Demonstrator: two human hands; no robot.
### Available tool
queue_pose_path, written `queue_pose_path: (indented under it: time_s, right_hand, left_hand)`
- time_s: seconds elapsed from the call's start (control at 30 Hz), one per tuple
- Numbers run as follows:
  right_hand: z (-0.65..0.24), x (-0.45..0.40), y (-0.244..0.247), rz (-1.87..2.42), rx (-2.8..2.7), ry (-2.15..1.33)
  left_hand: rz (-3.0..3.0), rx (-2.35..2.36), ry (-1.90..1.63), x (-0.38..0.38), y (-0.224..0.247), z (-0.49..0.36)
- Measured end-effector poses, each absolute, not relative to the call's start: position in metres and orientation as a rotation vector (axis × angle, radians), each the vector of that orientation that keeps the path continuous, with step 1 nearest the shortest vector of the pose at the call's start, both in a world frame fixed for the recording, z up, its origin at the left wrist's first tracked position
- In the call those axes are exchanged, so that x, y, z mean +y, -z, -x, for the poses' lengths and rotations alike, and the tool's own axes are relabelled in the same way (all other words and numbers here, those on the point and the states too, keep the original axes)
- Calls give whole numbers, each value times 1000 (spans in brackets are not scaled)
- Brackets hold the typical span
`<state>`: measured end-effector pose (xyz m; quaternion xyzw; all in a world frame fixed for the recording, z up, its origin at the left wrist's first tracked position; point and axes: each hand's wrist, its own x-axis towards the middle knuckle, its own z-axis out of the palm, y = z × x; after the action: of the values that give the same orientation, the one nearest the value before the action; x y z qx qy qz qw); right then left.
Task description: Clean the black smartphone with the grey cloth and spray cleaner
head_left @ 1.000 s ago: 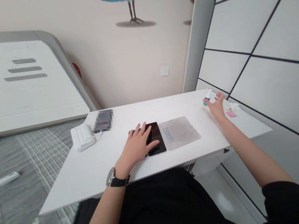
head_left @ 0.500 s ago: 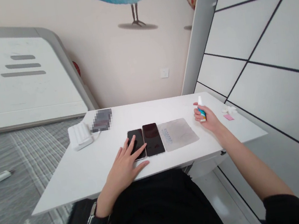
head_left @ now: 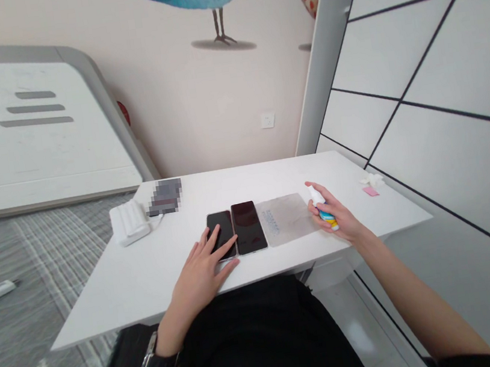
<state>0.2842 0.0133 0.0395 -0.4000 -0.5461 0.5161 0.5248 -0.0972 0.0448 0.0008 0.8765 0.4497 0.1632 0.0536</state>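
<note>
White tabletop [head_left: 149, 282], left hand [head_left: 201, 278] splayed on glossy phone [head_left: 219, 220], right hand [head_left: 334, 219] clasping plastic spray bottle [head_left: 316, 196]

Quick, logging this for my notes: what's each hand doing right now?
Left hand: open, fingers resting on the black smartphone.
Right hand: closed, holding a small spray bottle.

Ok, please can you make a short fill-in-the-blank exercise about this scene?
The right hand grips a white ____ with a colourful label.
The left hand touches the ____ one of two black smartphones.
A translucent sheet lies between the phones and the ____ hand.

Missing words: bottle; left; right.
</note>
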Motion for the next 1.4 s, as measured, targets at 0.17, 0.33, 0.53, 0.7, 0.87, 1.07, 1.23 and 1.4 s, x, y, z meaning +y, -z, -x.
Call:
queue_pose_path:
  time_s: [0.17,0.33,0.53,0.7,0.87,1.07,1.23,1.4]
  right_hand:
    - [-296,21,-35,1408,-1740,-532]
    - [-300,29,-34,1476,-1951,-351]
    - [-300,38,-32,1529,-2310,-25]
    - [-296,38,-31,1593,-2346,40]
    - [-297,36,-36,1546,-2311,-65]
    - [-302,36,-37,1481,-2304,-228]
    - [-302,35,-36,1481,-2277,-285]
    - [-301,34,-39,1496,-2247,-295]
  left_hand:
    - [-2669,1365,-484,43,-3,96]
    - [-2667,1368,-478,42,-4,96]
    - [-2692,1357,-482,44,-2,96]
    - [-2696,1352,-500,44,-2,97]
    - [-2675,1356,-491,43,-3,96]
    - [-2671,1348,-516,43,-2,96]
    - [-2670,1359,-498,42,-4,96]
    - [-2686,1355,-497,42,-5,96]
